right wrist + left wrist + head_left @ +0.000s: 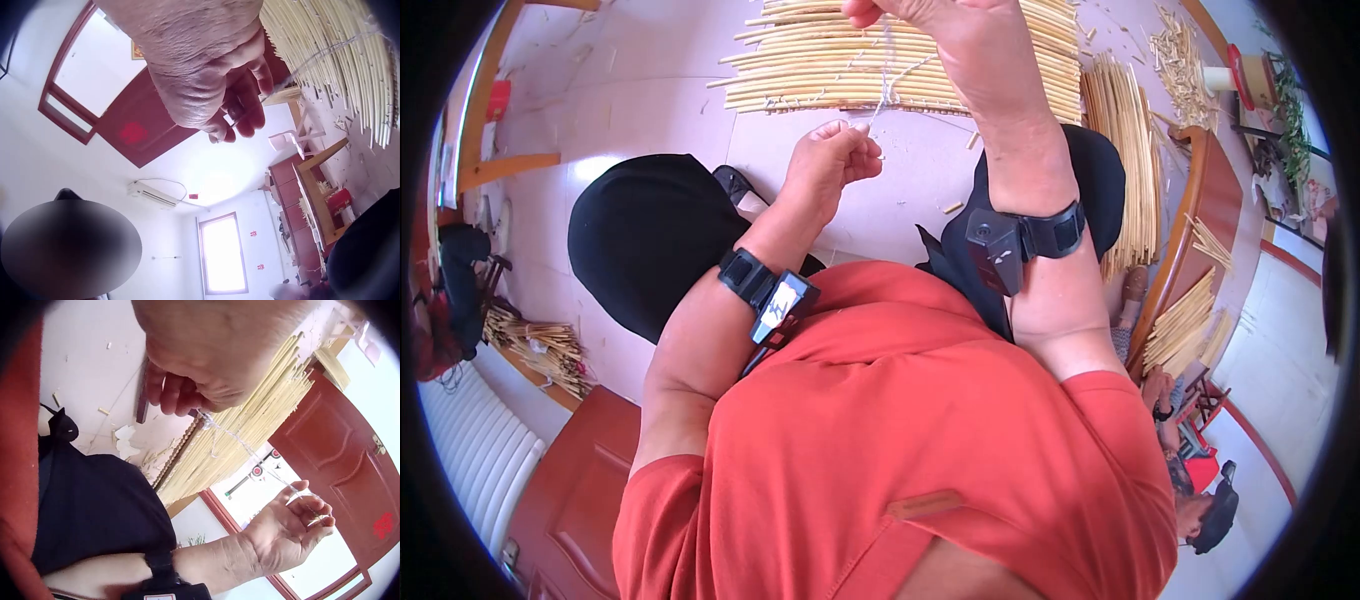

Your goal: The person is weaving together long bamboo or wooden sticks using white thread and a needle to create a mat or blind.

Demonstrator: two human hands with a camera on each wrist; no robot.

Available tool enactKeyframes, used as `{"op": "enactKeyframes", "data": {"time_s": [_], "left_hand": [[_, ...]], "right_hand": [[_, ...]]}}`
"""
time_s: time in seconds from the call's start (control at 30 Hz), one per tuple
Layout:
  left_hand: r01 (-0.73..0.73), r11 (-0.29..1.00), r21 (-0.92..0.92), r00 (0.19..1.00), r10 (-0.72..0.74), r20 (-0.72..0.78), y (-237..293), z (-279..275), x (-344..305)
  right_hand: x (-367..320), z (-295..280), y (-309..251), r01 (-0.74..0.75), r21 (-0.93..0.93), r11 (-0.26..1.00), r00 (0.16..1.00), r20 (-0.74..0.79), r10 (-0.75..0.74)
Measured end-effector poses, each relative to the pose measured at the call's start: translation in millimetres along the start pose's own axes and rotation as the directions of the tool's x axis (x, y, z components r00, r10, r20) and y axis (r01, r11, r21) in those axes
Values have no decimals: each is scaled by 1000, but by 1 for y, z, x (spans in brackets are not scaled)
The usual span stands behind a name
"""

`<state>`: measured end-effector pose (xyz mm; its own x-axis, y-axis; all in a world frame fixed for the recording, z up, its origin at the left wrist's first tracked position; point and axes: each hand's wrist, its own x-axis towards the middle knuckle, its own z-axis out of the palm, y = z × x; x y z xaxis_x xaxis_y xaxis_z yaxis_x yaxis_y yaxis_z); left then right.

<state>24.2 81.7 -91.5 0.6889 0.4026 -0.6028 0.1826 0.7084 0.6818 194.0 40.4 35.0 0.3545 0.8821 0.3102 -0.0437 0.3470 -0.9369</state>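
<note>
A mat of thin yellow sticks (820, 60), tied with white string, stretches out in front of the person's knees. Near its lower edge in the head view, my left hand (830, 165) pinches the white string (878, 108) between thumb and curled fingers. My right hand (985, 55) is raised higher over the mat, its fingertips partly cut off by the frame. In the left wrist view, the string (247, 447) runs taut from the left hand (206, 356) to the right hand (287, 534). Seen from the right wrist, the string (306, 62) enters between the right thumb and fingers.
A bundle of loose sticks (1122, 160) lies right of the mat, beside a wooden bench (1195, 200). Offcuts (1175, 55) are scattered on the pale tiled floor (650, 100). More sticks (545, 350) lie at left. Another person (1200, 515) is at the lower right.
</note>
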Motion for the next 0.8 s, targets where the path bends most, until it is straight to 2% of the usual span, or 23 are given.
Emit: {"op": "enactKeyframes", "data": {"time_s": [0.03,0.1,0.13,0.17,0.2,0.23,0.27,0.3,0.33,0.37,0.4,0.43,0.47,0.53,0.57,0.63,0.67,0.7,0.73,0.77,0.8], "left_hand": [[-4,1000,8,1000,4,1,2,3,-4],[-76,993,88,982,90,-168,5,9,-11],[-79,993,92,982,93,-167,3,10,-12],[-161,962,219,960,204,-192,-1,11,-11],[-234,909,345,928,314,-200,2,16,-14],[-236,907,350,928,317,-195,6,22,-15],[-356,864,356,901,418,-115,11,27,-15],[-471,810,351,858,513,-34,22,35,-18],[-474,807,353,856,515,-30,36,40,-20],[-395,880,265,919,377,118,54,41,-22],[-291,937,194,933,233,273,71,40,-23],[-338,889,309,922,246,299,86,40,-21],[-404,830,384,907,311,283,102,42,-20],[-539,779,321,823,407,397,137,35,4],[-539,779,321,823,406,397,156,44,3],[-535,844,28,790,489,371,190,63,1],[-537,843,26,788,490,372,197,54,12],[-699,388,601,672,644,365,206,36,25],[-423,-260,868,522,713,468,212,36,21],[-49,-387,921,559,753,346,205,31,14],[-49,-386,921,559,754,345,201,25,9]], "right_hand": [[-6,1,-5,-31,47,998,1000,-5,31],[-16,4,-16,-26,27,999,1000,13,26],[-19,5,-19,-29,6,1000,999,35,29],[-22,4,-22,-23,6,1000,999,34,22],[-25,4,-24,38,-35,999,998,56,-36],[-28,3,-26,98,-74,992,993,78,-92],[-31,1,-32,102,-74,992,993,73,-97],[-33,-2,-39,33,-3,999,993,114,-33],[-34,-4,-44,-38,64,997,986,162,27],[-35,-6,-41,-33,63,997,987,160,22],[-35,-8,-34,159,-28,987,984,80,-156],[-35,-9,-31,337,-131,932,941,17,-338],[-35,-11,-32,341,-131,931,939,16,-342],[-35,-13,-33,418,-249,873,847,-241,-474],[-33,-14,-29,418,-249,873,846,-242,-474],[-29,-18,-15,182,-250,951,804,-519,-290],[-32,-22,-11,182,-252,950,804,-518,-291],[-36,-26,-6,-43,-495,868,897,-402,-184],[-39,-30,0,-214,-712,669,948,-316,-34],[-41,-32,13,-264,-780,568,959,-275,69],[-43,-33,23,-264,-780,568,959,-274,69]]}}
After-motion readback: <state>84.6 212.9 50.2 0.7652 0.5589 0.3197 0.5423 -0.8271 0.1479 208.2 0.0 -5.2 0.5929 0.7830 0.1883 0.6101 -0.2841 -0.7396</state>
